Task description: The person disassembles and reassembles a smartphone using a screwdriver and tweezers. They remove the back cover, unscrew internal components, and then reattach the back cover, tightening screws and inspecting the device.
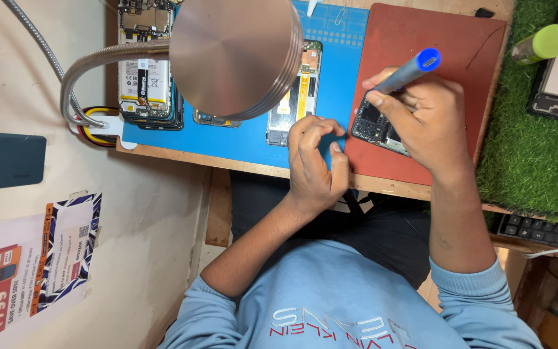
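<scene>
My right hand [429, 123] grips a screwdriver with a blue handle [414, 68], its tip down on an opened phone [374, 124] lying on a red mat [421, 45]. My left hand [314, 158] rests on the blue mat [337, 77] just left of that phone, fingers curled with the fingertips pinched together; I cannot tell whether something small is between them. Another opened phone with a yellow ribbon cable [298, 97] lies beyond my left hand, partly hidden by a lamp head.
A round metal lamp head [237, 55] on a gooseneck [98, 64] hangs over the blue mat. A phone with its battery exposed [144, 77] lies at the left. Green artificial turf [531, 148] with more phone parts and a green cylinder [544, 42] is at right; a keyboard [531, 229] sits below.
</scene>
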